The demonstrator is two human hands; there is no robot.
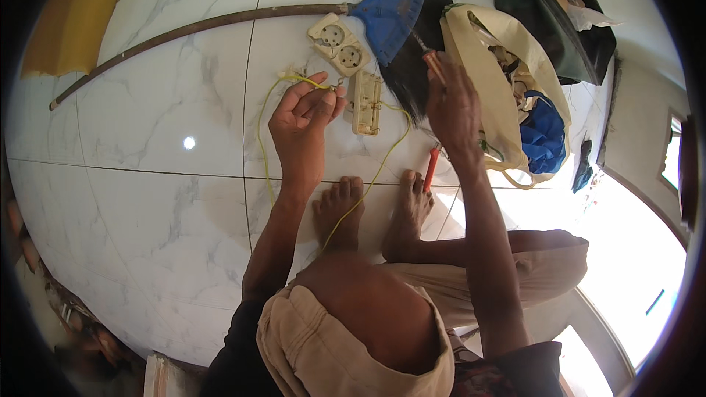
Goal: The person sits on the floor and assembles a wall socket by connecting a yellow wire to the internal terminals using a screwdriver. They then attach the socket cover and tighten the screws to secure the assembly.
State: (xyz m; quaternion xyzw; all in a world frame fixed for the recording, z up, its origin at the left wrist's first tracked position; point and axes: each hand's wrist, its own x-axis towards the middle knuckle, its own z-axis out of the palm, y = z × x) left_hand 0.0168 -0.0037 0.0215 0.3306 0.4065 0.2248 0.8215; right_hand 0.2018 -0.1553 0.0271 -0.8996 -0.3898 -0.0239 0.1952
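My left hand (303, 121) is closed, with its fingertips pinching a thin yellow wire (300, 79); a small metal piece shows at the fingertips. My right hand (454, 110) is wrapped around the orange-brown handle of a screwdriver (435, 68), its shaft pointing up and away to the left over the broom's bristles. Just beyond my left hand lies a cream double socket cover (339, 45) with two round outlets. Beside that hand rests the opened cream socket base (366, 104), the yellow wire running from its right side toward my feet. A red-handled tool (432, 169) stands near my right foot.
A blue broom head (387, 11) with black bristles and a long brown stick (213, 20) lies across the far tiles. To the right are a cream cloth bag (471, 44) full of things and a dark bag (533, 18). A yellow-brown sheet (73, 15) sits far left.
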